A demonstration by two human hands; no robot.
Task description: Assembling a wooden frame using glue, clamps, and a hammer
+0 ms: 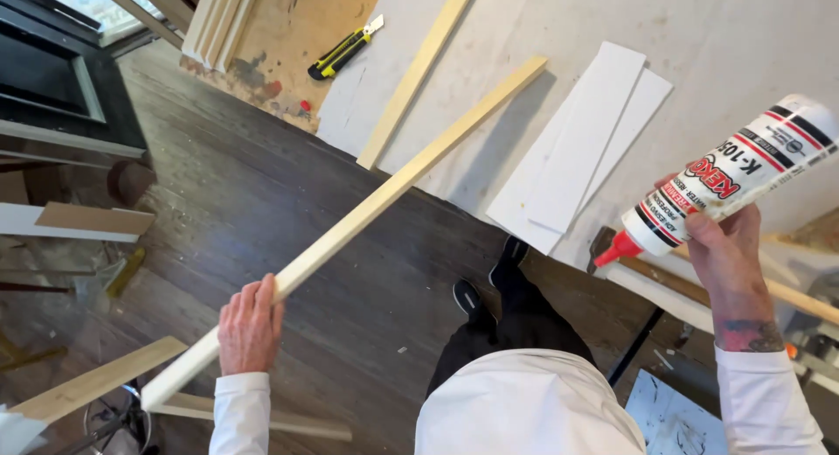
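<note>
The left hand [250, 326] is clamped around a long pale wood strip [350, 223], fingers wrapped over its upper face close to the near end; the far end rests on the edge of the white worktable [743, 35], and the rest of the strip spans open air above the dark floorboards [262, 201]. The right hand [721, 245] grips a white glue bottle [730, 180] with a red nozzle, fingers closed around its lower body, nozzle pointing down and to the left, held off the near edge of the worktable and well apart from the strip. Risk one: the strip is supported only at its two ends, so a slight twist of the holding wrist may slide the far end off the worktable edge. Risk two: the tilted nozzle may drip onto the floorboards or the person's dark trousers [516, 324] before it is over wood. Risk three: two white panels [581, 145] lie on the worktable beside the strip's far end, and a swing of the strip could shift them. A yellow utility knife [343, 50] lies at the far-left corner of the worktable, clear of both hands. A second wood strip [418, 70] lies flat on the worktable, beyond the held strip.
</note>
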